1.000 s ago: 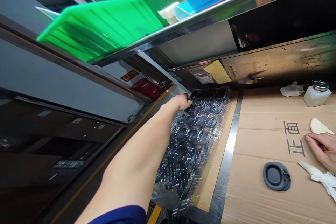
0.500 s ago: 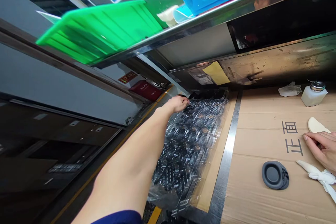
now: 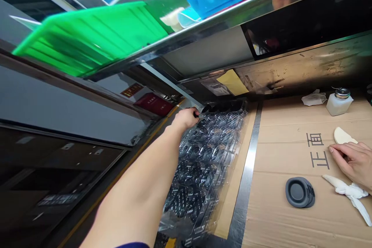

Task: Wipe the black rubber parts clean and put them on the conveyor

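My left arm stretches far forward over a clear plastic tray (image 3: 229, 139) that holds several small black parts. At the tray's far left corner, my left hand (image 3: 186, 118) is closed, pinching a small dark part. Over on the right my right hand (image 3: 353, 161) rests on the cardboard sheet (image 3: 279, 217), fingers lying fairly flat over a cream oval piece (image 3: 341, 135), holding nothing that I can see. A round grey-black cap (image 3: 299, 192) lies on the cardboard near that hand, next to a crumpled white cloth (image 3: 348, 193).
A white dispenser bottle with a metal top (image 3: 338, 102) and a white wipe (image 3: 312, 98) stand at the back right. A metal strip (image 3: 247, 178) divides tray and cardboard. Overhead, a steel shelf (image 3: 221, 19) carries a green tray (image 3: 87, 37) and blue and orange containers.
My left hand has drawn slightly back and left at the tray's far corner, its fingers closing tighter. The view has shifted a little; my right hand stays put.
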Tool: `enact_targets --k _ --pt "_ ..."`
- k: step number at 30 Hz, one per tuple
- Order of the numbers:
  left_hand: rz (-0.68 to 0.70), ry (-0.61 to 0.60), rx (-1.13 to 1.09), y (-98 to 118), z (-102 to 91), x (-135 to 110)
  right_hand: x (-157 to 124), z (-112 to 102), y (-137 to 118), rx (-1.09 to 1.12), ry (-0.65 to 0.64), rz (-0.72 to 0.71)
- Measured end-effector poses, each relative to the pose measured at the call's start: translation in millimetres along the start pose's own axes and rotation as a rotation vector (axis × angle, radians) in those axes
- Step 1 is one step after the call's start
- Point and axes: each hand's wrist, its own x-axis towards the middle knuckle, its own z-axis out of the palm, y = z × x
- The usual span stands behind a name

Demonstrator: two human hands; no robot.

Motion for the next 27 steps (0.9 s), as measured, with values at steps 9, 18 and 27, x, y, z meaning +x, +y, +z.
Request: enact_targets --k 9,18,27 --pt "0.082 0.236 -0.094 32.7 -47.8 -61.5 5.2 -1.2 -3.0 -0.008 -0.035 0.047" --pt "0.665 0.235 -0.404 143.2 -41.5 -278.8 10.3 1.9 2.1 -0.017 -0.084 0.121" --pt "0.754 0.129 -0.286 226.0 17.1 -337.3 17.0 3.7 2.3 0.004 -0.185 0.183"
